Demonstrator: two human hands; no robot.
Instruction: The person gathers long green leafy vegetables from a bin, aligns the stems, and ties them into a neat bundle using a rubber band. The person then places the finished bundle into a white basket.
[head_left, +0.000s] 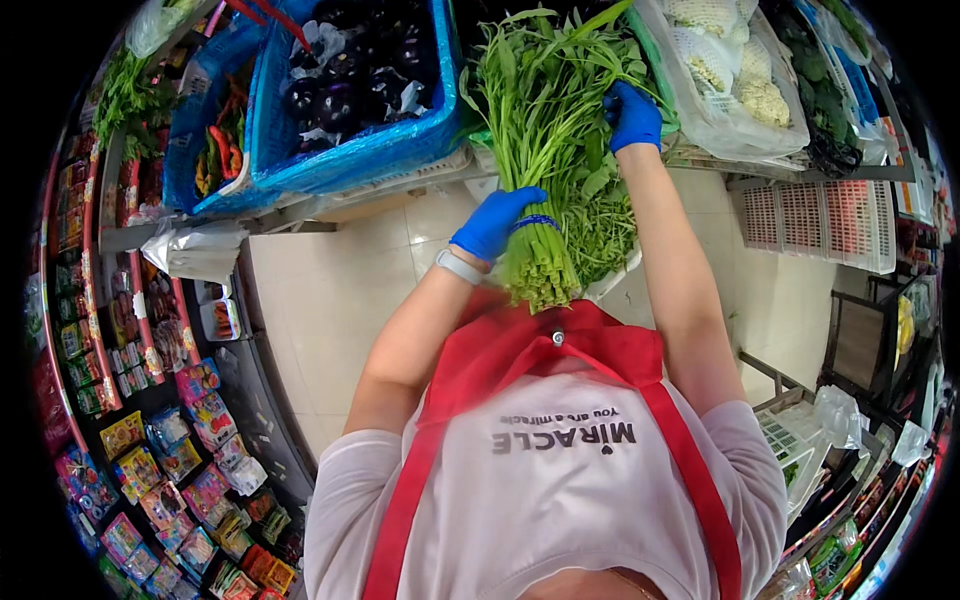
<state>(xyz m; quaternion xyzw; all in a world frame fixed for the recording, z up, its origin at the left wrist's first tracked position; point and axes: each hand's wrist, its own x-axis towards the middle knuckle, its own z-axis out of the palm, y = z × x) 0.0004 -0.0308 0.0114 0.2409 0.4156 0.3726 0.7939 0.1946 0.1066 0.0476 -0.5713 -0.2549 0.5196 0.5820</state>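
A large bunch of long-stemmed leafy greens (536, 142), possibly water spinach, lies with its cut stem ends towards my red apron (480, 360). A blue band (536, 220) wraps the stems near those ends. My left hand (496, 223), in a blue glove, is closed around the stems just beside the band. At the leafy end on the right, my gloved right hand (634, 116) has its fingers curled on a stem or leaf at the bunch's edge; its fingertips are partly hidden. More loose greens (604, 232) show below and right of the bunch.
Left of the greens stands a blue-lined crate (352, 157) of eggplants, with peppers (221, 154) beyond it. To the right are a crate of netted cauliflower (765, 94) and a stack of white plastic crates (821, 221). Shelves of packaged goods (161, 480) line the left; a metal rack (795, 397) stands lower right.
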